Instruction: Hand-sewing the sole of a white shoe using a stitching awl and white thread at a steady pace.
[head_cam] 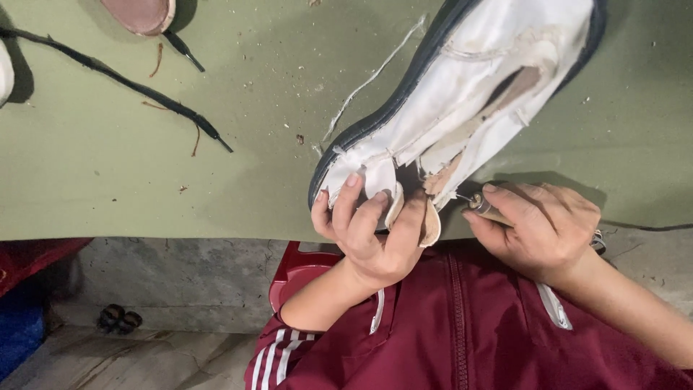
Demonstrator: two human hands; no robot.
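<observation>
A: Two hands are working on one white shoe (462, 94) with a dark sole rim; it is lying tilted across the near edge of the green table (144, 173), heel end overhanging toward the person.

B: Left hand (364, 231)?

A: Its fingers are closing on the torn heel, pinching the loose white flaps apart. The right hand (538, 227) is wrapping shut around a small metal-tipped tool (478, 203), its point meeting the torn lining. Whether thread is running from it, I cannot tell.

B: How far along, would you judge?

A: Early to middling. The long tear in the upper is gaping, frayed strips are hanging, nothing is looking closed up as yet.

B: Room and edges?

A: The table edge is running just under both wrists; the maroon jacket (462, 332) is sitting close below. Bare cloth is lying open to the left, a black lace (115, 79) well apart. Another shoe's tip (141, 14) is showing at the top edge, far off.
</observation>
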